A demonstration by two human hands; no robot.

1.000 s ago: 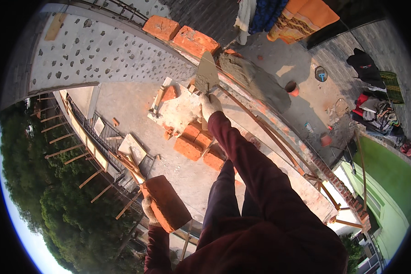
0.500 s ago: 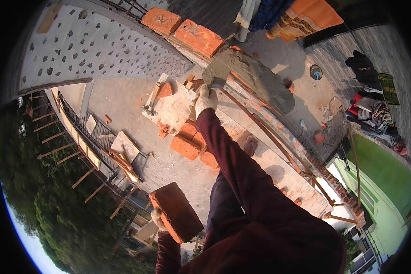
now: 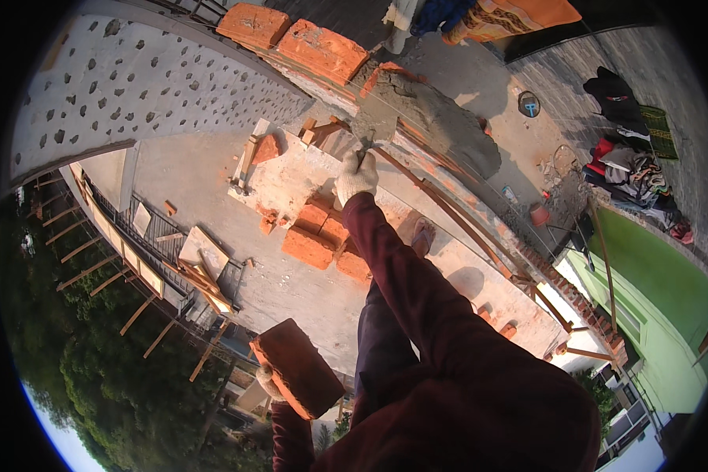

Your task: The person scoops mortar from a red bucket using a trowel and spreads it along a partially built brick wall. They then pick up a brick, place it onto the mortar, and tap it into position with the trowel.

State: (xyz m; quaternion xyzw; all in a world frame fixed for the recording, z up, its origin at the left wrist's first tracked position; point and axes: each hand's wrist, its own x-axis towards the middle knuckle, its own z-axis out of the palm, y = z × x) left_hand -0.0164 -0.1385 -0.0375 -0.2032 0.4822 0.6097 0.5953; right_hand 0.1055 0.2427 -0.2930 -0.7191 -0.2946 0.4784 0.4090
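In the head view, the gloved left hand (image 3: 271, 384) has its fingers pressed around a rough, oblong brick (image 3: 297, 368). The right hand (image 3: 356, 178) closes its fingers on a trowel (image 3: 376, 126), blade at grey, lumpy mortar (image 3: 444, 122); the sleeve (image 3: 385, 248) partly hides other bricks (image 3: 307, 247).

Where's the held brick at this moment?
In the head view, the held brick is at the lower left, in the gloved left hand, left of the dark trouser leg.
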